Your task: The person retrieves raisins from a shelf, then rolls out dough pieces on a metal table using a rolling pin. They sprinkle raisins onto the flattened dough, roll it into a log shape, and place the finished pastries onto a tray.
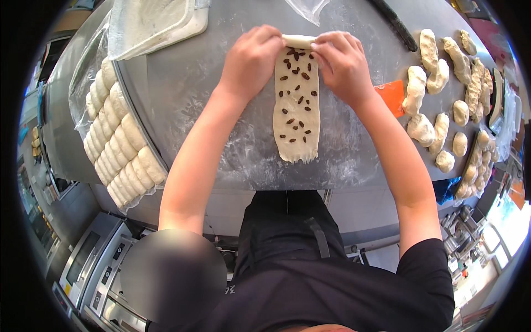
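Observation:
A long flat strip of dough (296, 112) lies on the floured metal table, dotted with several dark raisins (305, 76). Its far end is curled over into a short pale roll (299, 41). My left hand (254, 58) pinches the left end of that roll between thumb and fingers. The right end is gripped by my right hand (344, 62), fingertips at the roll's edge. The strip's near end is ragged and lies flat, short of the table's near edge. Beyond my right wrist rests an orange dough scraper (391, 98), partly hidden by the forearm.
At left, a tray of shaped dough rolls (120, 141) stands beneath a white plastic tub (157, 29). Several loose dough pieces (415, 89) lie at right, near another dough tray (477, 166). A dark rod (394, 23) and clear plastic (309, 8) lie at the far side.

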{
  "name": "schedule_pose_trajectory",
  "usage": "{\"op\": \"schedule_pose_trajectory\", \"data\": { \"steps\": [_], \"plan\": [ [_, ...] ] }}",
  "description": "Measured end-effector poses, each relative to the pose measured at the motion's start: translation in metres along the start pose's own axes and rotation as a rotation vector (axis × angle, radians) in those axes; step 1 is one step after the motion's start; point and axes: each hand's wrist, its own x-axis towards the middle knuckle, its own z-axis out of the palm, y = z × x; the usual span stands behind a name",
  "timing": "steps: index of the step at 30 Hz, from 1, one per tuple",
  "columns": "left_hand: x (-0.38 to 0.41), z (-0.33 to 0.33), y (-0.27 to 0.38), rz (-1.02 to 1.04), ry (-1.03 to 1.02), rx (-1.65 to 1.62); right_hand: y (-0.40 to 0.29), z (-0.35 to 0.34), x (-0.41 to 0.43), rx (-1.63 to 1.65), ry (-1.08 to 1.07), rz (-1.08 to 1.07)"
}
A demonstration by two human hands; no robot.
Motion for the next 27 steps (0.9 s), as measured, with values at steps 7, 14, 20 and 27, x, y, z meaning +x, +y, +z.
{"op": "schedule_pose_trajectory", "data": {
  "steps": [7, 14, 20, 27],
  "plan": [
    [-0.021, -0.003, 0.015, -0.031, -0.056, 0.103, -0.032, -0.017, -0.016, 0.037, -0.077, 0.196],
    [-0.035, -0.006, 0.035, -0.005, -0.047, 0.101, -0.047, -0.012, -0.028, -0.058, -0.081, 0.127],
    [-0.058, -0.008, 0.049, -0.134, -0.086, -0.04, -0.059, -0.023, -0.038, 0.035, -0.15, 0.202],
    [-0.053, -0.017, 0.063, -0.213, -0.133, 0.012, -0.077, -0.023, -0.042, -0.058, -0.15, 0.293]
  ]
}}
